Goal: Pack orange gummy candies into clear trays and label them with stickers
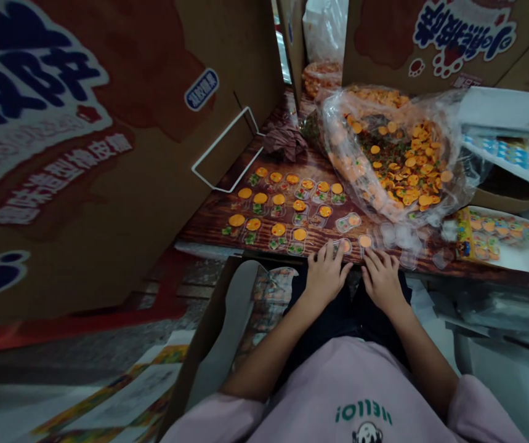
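Two hands at table edge, palms down, fingers part-open, loosely spread. Left hand (324,278): fingertips at a clear tray (346,246) with an orange disc; can't tell if they grip it. Right hand (383,280): fingertips just beside second tray (364,241), nothing visibly gripped. Rows of filled trays (278,229) ahead-left on wood-print table (194,229). Open plastic bag (338,163) of orange discs (424,166) behind. Candy pack (504,237) lies right.
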